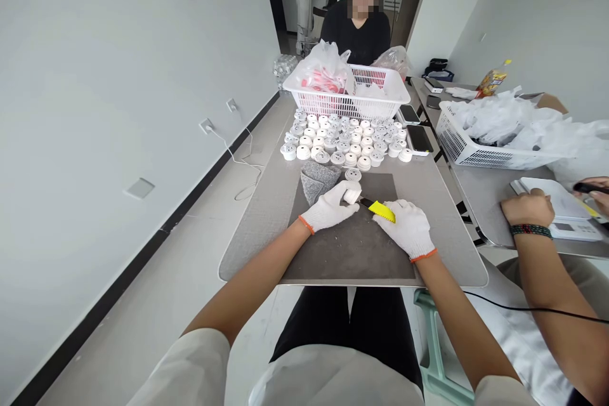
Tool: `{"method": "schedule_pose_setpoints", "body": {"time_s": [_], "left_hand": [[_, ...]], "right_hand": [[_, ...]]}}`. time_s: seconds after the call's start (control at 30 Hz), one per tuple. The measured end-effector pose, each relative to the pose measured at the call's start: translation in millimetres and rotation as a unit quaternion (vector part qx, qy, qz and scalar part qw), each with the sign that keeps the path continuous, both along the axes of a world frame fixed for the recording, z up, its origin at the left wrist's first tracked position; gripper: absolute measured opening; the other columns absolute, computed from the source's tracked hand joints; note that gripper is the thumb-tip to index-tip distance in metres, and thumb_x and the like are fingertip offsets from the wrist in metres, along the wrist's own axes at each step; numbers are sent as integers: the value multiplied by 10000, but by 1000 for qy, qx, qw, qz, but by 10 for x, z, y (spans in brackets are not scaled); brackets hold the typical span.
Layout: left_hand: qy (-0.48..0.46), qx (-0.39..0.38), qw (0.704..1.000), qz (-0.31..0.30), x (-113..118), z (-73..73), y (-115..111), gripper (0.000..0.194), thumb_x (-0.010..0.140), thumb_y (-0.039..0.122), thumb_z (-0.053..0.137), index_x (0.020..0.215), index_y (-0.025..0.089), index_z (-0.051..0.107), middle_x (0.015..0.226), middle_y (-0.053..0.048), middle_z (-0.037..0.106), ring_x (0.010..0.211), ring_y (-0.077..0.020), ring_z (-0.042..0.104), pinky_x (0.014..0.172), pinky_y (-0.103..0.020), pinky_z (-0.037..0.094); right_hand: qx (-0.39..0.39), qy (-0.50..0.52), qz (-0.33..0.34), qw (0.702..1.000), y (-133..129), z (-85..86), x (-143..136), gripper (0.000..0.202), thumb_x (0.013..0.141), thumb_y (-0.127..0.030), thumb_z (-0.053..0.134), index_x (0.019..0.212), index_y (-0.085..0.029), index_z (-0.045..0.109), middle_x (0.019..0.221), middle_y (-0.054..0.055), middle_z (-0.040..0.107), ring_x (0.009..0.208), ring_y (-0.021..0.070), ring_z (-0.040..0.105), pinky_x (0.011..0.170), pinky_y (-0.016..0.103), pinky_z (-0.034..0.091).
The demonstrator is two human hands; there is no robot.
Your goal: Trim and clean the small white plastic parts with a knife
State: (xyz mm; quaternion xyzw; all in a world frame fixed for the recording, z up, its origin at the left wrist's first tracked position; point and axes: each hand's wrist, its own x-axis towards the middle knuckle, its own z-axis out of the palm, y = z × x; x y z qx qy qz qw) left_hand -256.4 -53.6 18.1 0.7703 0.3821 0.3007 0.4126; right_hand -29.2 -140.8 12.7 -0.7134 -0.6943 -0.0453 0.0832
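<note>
I have the left grip (333,208) closed around a white piece (352,195) over the dark mat (352,254), mid-desk (252,247); my right grip (408,228) clasps a yellow-handled tool (382,210), its dark end pointing at the piece. Contact I can't confirm. I judge this piece partway through handling; of the rows of round pieces (351,151) toward the far edge, I can't tell which are finished. A lone round piece (353,174) and a grey cloth (318,181) crowd my left grip from ahead; a white basket (349,104) blocks the far edge, with phones (419,138) near the far right corner.
</note>
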Motion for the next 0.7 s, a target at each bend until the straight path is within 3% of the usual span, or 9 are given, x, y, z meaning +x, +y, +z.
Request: {"method": "schedule_pose_setpoints", "body": {"time_s": [0.27,0.53,0.7], "left_hand": [[13,-27,999,33,3,56,-15,506,833,395,692,1315,306,564,1126,31,703,973,-152,683,944,-298,567],[-24,-58,998,25,28,24,-11,478,869,389,660,1332,311,569,1078,14,708,870,-133,715,878,-299,622],[7,-15,999,32,9,38,-5,472,867,397,654,1321,297,568,1136,6,692,983,-150,692,946,-297,578]], "right_hand": [[44,-30,-6,999,-31,-13,-29,512,950,-626,567,1316,-287,682,1017,52,691,928,249,632,785,358,406],[43,-15,-12,999,-33,-25,-65,544,960,-623,545,1358,-270,657,1005,68,697,867,225,647,740,327,402],[59,12,-20,998,-52,-15,-72,507,954,-576,579,1353,-275,663,1007,59,709,833,227,671,746,319,430]]}}
